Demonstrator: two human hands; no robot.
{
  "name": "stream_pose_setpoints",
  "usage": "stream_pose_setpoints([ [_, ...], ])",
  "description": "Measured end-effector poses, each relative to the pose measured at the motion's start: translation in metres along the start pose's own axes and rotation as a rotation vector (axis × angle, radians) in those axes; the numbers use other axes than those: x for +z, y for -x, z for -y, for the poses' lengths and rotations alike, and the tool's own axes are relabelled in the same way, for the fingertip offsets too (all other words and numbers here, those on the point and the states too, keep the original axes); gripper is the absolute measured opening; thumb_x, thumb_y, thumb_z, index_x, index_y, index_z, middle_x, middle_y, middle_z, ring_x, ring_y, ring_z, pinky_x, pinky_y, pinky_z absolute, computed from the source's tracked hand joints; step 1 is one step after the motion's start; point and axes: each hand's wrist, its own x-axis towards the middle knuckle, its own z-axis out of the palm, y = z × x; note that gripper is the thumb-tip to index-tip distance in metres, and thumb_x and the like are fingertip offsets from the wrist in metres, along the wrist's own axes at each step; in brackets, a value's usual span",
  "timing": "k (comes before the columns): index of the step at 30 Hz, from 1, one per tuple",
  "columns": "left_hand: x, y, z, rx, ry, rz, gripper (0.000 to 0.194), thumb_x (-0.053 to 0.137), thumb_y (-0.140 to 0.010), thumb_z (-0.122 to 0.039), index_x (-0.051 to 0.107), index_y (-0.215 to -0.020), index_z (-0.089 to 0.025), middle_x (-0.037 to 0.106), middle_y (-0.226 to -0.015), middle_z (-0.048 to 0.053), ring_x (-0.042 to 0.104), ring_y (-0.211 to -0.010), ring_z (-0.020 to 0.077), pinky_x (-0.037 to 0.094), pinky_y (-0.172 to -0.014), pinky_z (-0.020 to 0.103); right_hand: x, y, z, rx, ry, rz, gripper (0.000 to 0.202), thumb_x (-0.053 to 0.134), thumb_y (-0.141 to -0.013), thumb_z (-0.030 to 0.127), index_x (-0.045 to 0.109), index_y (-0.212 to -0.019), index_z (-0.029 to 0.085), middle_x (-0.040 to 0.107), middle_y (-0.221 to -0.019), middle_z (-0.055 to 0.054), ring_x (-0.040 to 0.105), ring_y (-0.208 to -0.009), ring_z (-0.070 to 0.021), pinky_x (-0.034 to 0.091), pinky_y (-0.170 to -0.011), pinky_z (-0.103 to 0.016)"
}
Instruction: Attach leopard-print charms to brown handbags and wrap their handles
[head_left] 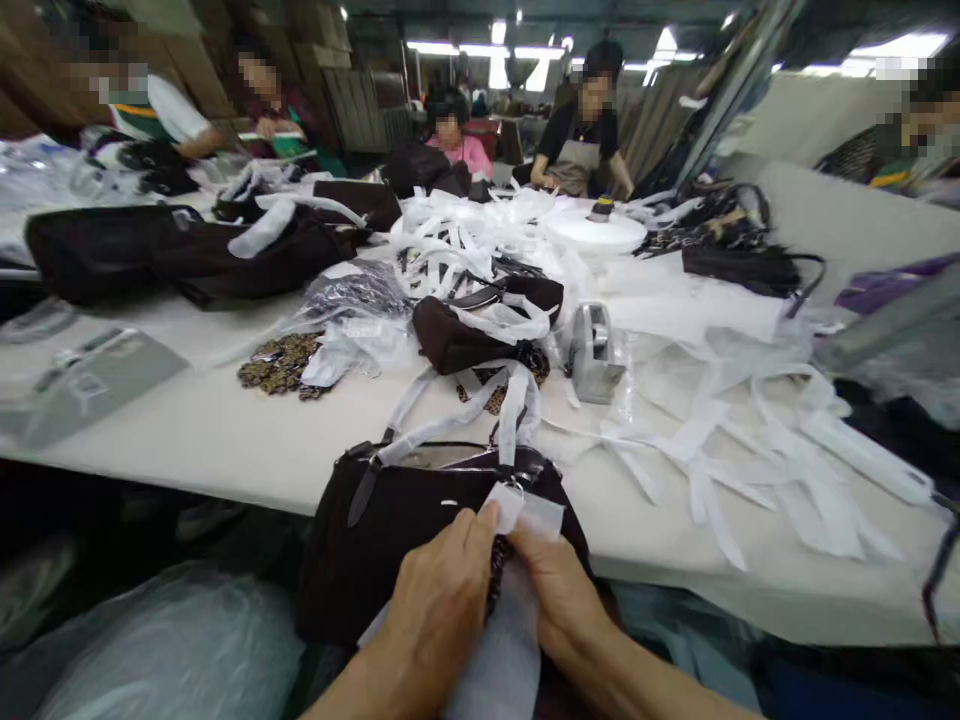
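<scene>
Hands pinch things at the near edge of the counter (pixel 225 440): the left hand (pixel 439 600) and the right hand (pixel 559 595) are both curled shut on white wrapping paper (pixel 525 512) against a dark brown bag (pixel 382 540), whose handles are wrapped in white paper strips (pixel 450 420).

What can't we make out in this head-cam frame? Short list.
- Head view: what the left hand and right hand pinch at the dark handbag; the fingers cover all but a white foam sheet.
- Handbag's lower part: hidden behind both hands and white wrapping.
- Tape dispenser: too small to read any markings.
- Grey card: print blurred.
</scene>
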Motion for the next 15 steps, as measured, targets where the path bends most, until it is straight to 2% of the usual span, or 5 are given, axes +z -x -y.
stream_pose_setpoints([
  [4, 0.001, 0.003, -0.015, 0.009, -0.057, 0.024, 0.047, 0.053, -0.086, -0.014, 0.049, -0.132, -0.005, 0.067, -0.097, 0.012, 0.068, -0.071, 0.0184, 0.058, -0.056, 0.025, -0.004, -0.009, -0.006, -0.024, -0.031, -0.012, 0.036, 0.088, -0.052, 0.031, 0.072, -0.081, 0.015, 0.075, -0.076, -0.003, 0.068, -0.076, -0.0225, 0.053, -0.071, -0.031],
  [8, 0.004, 0.004, -0.018, 0.091, -0.166, 0.066, 0.055, 0.055, -0.077, -0.004, 0.05, -0.131, -0.003, 0.065, -0.088, 0.008, 0.064, -0.063, 0.0167, 0.055, -0.051, 0.025, 0.0, -0.008, -0.008, -0.047, -0.04, -0.034, 0.034, 0.089, -0.048, 0.027, 0.072, -0.075, 0.015, 0.074, -0.074, -0.004, 0.068, -0.079, -0.0242, 0.053, -0.073, -0.032],
  [11, 0.004, 0.002, -0.017, 0.116, -0.218, 0.102, 0.061, 0.053, -0.073, 0.002, 0.048, -0.133, -0.001, 0.064, -0.09, 0.009, 0.064, -0.063, 0.0175, 0.054, -0.048, 0.026, 0.005, 0.002, -0.005, -0.048, -0.058, -0.014, 0.038, 0.088, -0.052, 0.03, 0.074, -0.083, 0.013, 0.075, -0.083, -0.006, 0.067, -0.085, -0.024, 0.054, -0.076, -0.031],
  [15, 0.003, -0.002, -0.014, 0.114, -0.142, 0.144, 0.055, 0.049, -0.076, 0.002, 0.049, -0.132, -0.004, 0.065, -0.092, 0.009, 0.066, -0.066, 0.0188, 0.055, -0.051, 0.027, 0.006, 0.014, 0.002, -0.014, -0.038, 0.087, 0.043, 0.084, -0.062, 0.036, 0.073, -0.097, 0.013, 0.075, -0.097, -0.008, 0.067, -0.09, -0.0221, 0.053, -0.08, -0.031],
])
